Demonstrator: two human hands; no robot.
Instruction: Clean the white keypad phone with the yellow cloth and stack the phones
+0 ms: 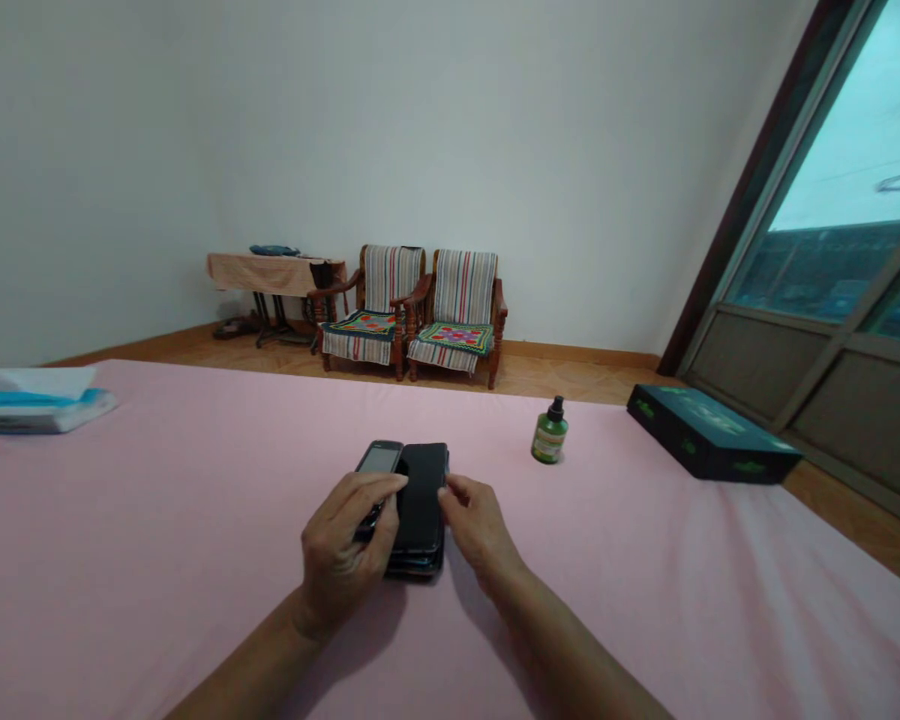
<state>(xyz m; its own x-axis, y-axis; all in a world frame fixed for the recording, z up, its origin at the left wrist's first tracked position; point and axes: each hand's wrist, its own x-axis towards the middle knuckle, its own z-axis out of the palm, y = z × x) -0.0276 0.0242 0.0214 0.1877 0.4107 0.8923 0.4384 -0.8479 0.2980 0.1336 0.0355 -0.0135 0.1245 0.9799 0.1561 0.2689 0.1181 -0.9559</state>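
Observation:
A stack of black smartphones (pixel 421 500) lies on the pink cloth (pixel 217 500) in front of me. At its left side is a small keypad phone (pixel 380 458) with a grey screen, partly covered by my left hand (pixel 349 535). The fingers and thumb of that hand close around the keypad phone, its fingertips by the stack's left edge. My right hand (pixel 480 520) rests against the right edge of the stack, thumb and fingers pinched together at the top phone's side. Whether it grips one phone or several is hidden.
A green bottle (pixel 549 436) with a black cap stands right of the phones. Farther right lies a flat black box (pixel 709 430). A white and blue packet (pixel 37 402) is at the far left. Two wooden chairs (pixel 457 300) and a covered side table (pixel 270 272) stand beyond the cloth.

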